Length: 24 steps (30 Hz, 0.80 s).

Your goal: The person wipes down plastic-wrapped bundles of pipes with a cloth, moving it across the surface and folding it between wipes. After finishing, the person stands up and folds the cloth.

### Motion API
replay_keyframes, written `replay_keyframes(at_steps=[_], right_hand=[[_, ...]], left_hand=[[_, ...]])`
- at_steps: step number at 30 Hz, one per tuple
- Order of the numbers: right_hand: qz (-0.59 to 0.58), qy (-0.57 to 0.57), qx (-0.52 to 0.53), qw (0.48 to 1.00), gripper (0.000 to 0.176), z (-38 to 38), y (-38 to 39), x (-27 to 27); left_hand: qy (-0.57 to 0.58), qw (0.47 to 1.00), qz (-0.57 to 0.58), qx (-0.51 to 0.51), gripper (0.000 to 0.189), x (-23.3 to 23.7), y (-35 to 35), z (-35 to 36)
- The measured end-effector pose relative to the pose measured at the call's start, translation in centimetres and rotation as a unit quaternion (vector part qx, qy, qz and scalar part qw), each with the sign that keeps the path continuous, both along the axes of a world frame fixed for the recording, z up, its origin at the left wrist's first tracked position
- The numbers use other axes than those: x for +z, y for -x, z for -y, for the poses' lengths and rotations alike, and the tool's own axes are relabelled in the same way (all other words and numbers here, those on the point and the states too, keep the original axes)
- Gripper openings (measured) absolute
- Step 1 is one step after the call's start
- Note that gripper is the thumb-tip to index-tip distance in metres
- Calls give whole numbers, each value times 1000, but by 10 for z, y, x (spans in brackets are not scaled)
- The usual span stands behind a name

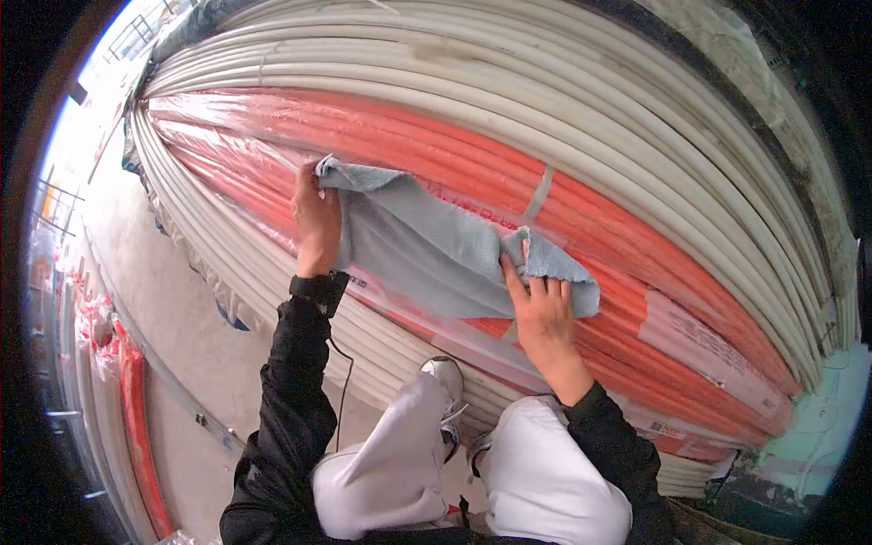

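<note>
A grey-blue cloth [418, 241] is spread between my hands over red pipes wrapped in clear plastic [363, 132]. My left hand [316, 222] grips its left upper corner, fingers closed on the folded edge. At the cloth's right part, my right hand [545, 322] pinches it with the thumb at a fold, the other fingers against its lower edge. The cloth's right end is folded over, with a ragged edge and a small gap near the fold. Part of my left fingers is hidden behind the cloth.
Long cream pipes [509, 64] lie above and below the red bundle. Further red and white pipes [132, 400] are at the far left, on the concrete floor [136, 236]. A black cable [347, 381] hangs by my left wrist. A pale green block [827, 409] stands at right.
</note>
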State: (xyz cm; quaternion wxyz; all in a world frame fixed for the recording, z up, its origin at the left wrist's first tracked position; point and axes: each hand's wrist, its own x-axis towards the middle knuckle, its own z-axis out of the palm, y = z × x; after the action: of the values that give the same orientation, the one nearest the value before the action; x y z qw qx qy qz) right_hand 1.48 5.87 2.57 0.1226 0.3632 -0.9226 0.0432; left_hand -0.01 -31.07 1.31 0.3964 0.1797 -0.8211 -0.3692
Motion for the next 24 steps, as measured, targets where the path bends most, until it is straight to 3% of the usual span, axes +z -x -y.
replay_keyframes(at_steps=[1, 4, 5, 9, 12, 13, 17, 21, 24], right_hand=[[19, -2, -8, 1000, 66, -3, -2, 1], [28, 7, -49, 998, 70, -10, -10, 3], [25, 0, -46, 999, 72, -12, -9, 2], [44, 22, -24, 998, 77, -2, 13, 4], [68, 33, -4, 997, 78, 8, 34, 8], [73, 29, 1, 997, 79, 10, 39, 9], [40, 13, 5, 999, 77, 9, 40, 4], [13, 33, 6, 999, 71, 6, 38, -8], [-1, 35, 8, 999, 67, 1, 34, -4]], left_hand=[[2, 988, 147, 39, 43, 2, 2, -1], [250, 958, 137, 36, 55, -23, 8, -4], [266, 937, 223, 19, 64, -28, 9, 1], [389, 868, 301, 71, 60, -32, 34, 19], [339, 818, 463, 40, 48, 5, 59, 1], [415, 801, 428, 51, 41, -16, 68, 18], [395, 819, 407, -82, 35, -19, 76, 32], [385, 835, 374, -121, 25, -7, 64, 18], [452, 820, 319, -147, 22, -39, 70, 25]])
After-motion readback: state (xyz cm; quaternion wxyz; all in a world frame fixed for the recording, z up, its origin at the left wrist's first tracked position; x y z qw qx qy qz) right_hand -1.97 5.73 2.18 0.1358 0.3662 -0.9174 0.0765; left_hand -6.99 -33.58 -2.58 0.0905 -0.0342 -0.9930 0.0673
